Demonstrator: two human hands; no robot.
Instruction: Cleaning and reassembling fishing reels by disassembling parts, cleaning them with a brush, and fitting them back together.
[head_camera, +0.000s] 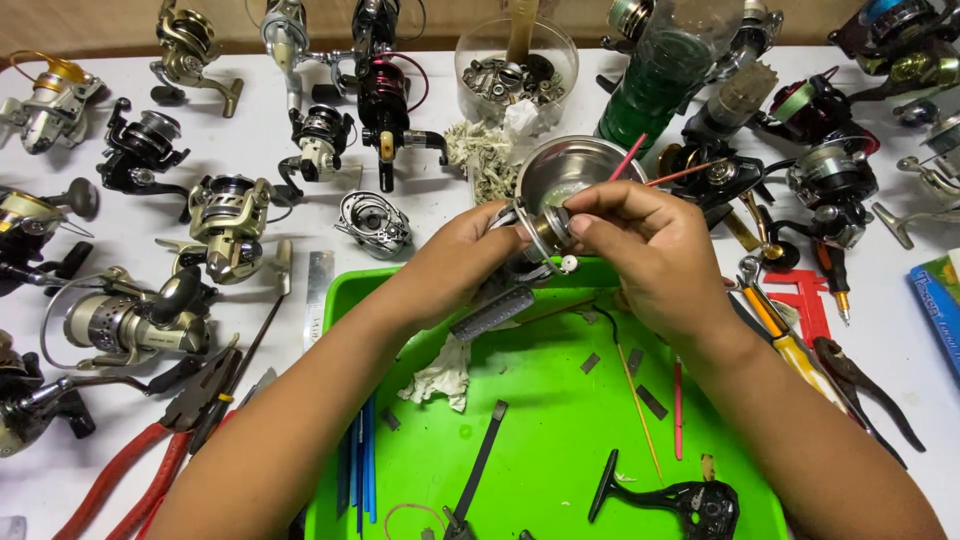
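The left hand (462, 262) grasps the fishing reel rotor (535, 232) with its axis roughly horizontal, pointing right, where the right hand (650, 250) pinches its brass-coloured end above the green tray (560, 440).

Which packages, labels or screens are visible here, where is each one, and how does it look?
Blue package: right edge of the white table, flat, rectangular, blue with a green patch, partly cut off.
Clear round tub: top centre, holding metal parts; no label visible.
No screens or signs in view.
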